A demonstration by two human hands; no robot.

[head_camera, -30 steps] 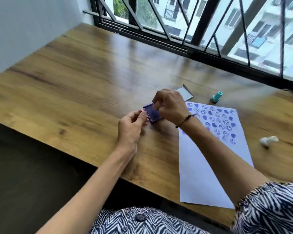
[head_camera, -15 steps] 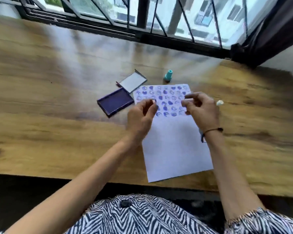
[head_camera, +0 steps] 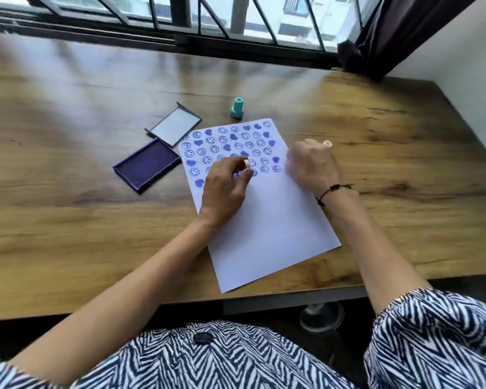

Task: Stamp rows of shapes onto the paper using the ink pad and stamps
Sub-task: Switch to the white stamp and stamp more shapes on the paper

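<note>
A white paper (head_camera: 264, 234) lies on the wooden table (head_camera: 68, 220), its upper half filled with rows of purple smiley faces and hearts. My left hand (head_camera: 225, 192) hovers over the lowest printed row, pinching a small stamp (head_camera: 245, 165) with a pale top and inked base between thumb and fingers. My right hand (head_camera: 312, 167) rests curled on the paper's right edge with nothing visible in it. A white stamp (head_camera: 327, 143) shows just beyond its knuckles. The open purple ink pad (head_camera: 146, 167) sits left of the paper.
The ink pad's lid (head_camera: 173, 127) lies behind the pad. A teal stamp (head_camera: 237, 108) stands upright past the paper's top edge. A barred window runs along the table's far side, and a dark curtain (head_camera: 376, 37) hangs at the right corner.
Both hands left the ink pad and came over the paper. The view swung right and down. The left hand now holds the stamp over the lowest row, and the right hand moved to the paper's right edge.
</note>
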